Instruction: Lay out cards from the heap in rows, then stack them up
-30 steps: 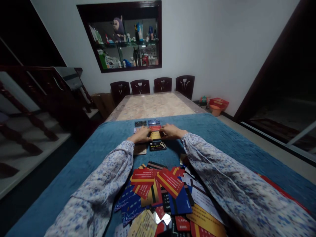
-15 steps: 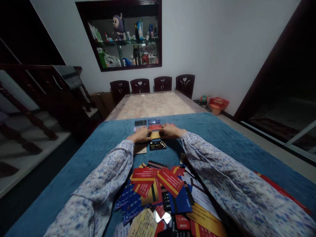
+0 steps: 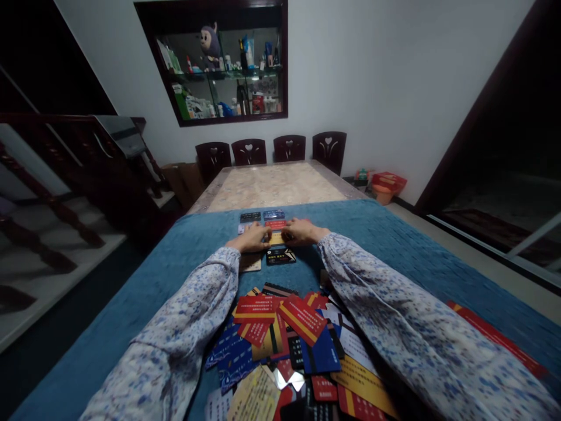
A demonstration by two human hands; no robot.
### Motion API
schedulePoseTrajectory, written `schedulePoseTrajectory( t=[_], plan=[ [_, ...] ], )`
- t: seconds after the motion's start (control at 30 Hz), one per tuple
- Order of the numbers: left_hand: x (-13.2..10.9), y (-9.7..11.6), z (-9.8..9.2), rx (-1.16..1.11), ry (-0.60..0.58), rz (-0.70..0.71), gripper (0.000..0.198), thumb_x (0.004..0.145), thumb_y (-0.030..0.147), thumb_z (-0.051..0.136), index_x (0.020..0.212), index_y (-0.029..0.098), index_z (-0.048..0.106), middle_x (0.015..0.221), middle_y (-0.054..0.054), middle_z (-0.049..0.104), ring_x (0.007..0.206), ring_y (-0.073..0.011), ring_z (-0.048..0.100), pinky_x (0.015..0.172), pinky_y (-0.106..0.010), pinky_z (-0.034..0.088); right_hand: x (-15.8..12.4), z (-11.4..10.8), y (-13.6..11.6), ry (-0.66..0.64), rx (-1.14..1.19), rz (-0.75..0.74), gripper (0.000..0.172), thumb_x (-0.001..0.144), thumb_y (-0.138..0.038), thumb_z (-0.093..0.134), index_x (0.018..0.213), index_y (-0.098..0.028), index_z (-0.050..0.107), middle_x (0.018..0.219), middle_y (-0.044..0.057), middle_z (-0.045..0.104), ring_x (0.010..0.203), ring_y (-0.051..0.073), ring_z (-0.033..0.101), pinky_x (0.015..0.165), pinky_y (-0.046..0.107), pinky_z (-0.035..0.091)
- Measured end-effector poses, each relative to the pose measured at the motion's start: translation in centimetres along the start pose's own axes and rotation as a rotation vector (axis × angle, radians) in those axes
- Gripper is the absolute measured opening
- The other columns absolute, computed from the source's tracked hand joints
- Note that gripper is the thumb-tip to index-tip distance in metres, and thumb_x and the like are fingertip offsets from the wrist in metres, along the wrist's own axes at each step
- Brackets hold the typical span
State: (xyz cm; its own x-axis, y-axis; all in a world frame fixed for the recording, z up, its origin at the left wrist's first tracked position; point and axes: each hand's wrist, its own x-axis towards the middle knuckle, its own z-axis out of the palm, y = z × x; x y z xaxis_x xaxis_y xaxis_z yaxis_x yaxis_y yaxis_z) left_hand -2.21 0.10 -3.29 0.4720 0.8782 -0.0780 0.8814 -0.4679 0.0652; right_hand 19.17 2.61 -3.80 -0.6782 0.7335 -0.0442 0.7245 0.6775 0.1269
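Note:
My left hand and my right hand grip a gold card from its two sides, fingers closed at its edges. It lies on the blue cloth, just below a red card. Nearer to me is a black VIP card, with a cream card to its left, partly under my left wrist. Farther off, a black card and a dark blue card lie side by side. Part of a pale card shows behind my left fingers.
A loose heap of cards, red ones and blue ones among them, spreads between my forearms. A long red item lies at the right. Bare tabletop shows beyond the cloth, with chairs behind it.
Both hands stay at the gold card with hardly any movement. My left fingers have shifted slightly to the right. The view has moved a little.

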Motion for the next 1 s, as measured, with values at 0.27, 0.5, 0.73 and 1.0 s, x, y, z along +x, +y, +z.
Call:
schedulePoseTrajectory(
  t=[0.27, 0.5, 0.73, 1.0],
  plan=[
    [-0.3, 0.4, 0.3, 0.020, 0.030, -0.004, 0.022, 0.086, 0.030, 0.069, 0.106, 0.021, 0.066, 0.113, -0.011, 0.070, 0.130, -0.0366, 0.044, 0.103, -0.049, 0.037, -0.7, -0.8, -0.6, -0.004, 0.009, 0.013, 0.036, 0.087, -0.032, 0.069, 0.121, -0.023, 0.073, 0.124, 0.013, 0.071, 0.115, 0.030, 0.059, 0.089, 0.034, 0.048],
    [-0.7, 0.2, 0.7, 0.045, 0.077, 0.016, 0.018, 0.090, 0.030, 0.065, 0.104, 0.020, 0.070, 0.123, -0.013, 0.067, 0.133, -0.0366, 0.041, 0.106, -0.051, 0.036, -1.7, -1.1, -1.6, 0.040, -0.014, 0.054, 0.038, 0.097, -0.037, 0.054, 0.128, -0.021, 0.068, 0.128, 0.016, 0.066, 0.117, 0.032, 0.054, 0.092, 0.043, 0.046],
    [-2.7, 0.7, 0.9, 0.051, 0.216, 0.071, 0.029, 0.092, 0.024, 0.062, 0.120, 0.020, 0.071, 0.131, -0.014, 0.066, 0.139, -0.0366, 0.039, 0.112, -0.059, 0.034, -3.6, -2.4, -2.8, 0.087, -0.037, 0.015, 0.040, 0.098, -0.037, 0.053, 0.130, -0.018, 0.066, 0.136, 0.017, 0.061, 0.123, 0.034, 0.047, 0.094, 0.045, 0.041],
    [-8.9, 2.2, 1.6, -0.008, 0.345, 0.166, 0.033, 0.095, 0.024, 0.057, 0.126, 0.018, 0.067, 0.133, -0.015, 0.065, 0.141, -0.0373, 0.038, 0.113, -0.061, 0.035, -6.8, -2.2, -5.4, 0.164, 0.022, -0.067, 0.032, 0.099, -0.036, 0.058, 0.121, -0.017, 0.071, 0.125, 0.016, 0.069, 0.123, 0.033, 0.047, 0.096, 0.045, 0.036]
  ],
)
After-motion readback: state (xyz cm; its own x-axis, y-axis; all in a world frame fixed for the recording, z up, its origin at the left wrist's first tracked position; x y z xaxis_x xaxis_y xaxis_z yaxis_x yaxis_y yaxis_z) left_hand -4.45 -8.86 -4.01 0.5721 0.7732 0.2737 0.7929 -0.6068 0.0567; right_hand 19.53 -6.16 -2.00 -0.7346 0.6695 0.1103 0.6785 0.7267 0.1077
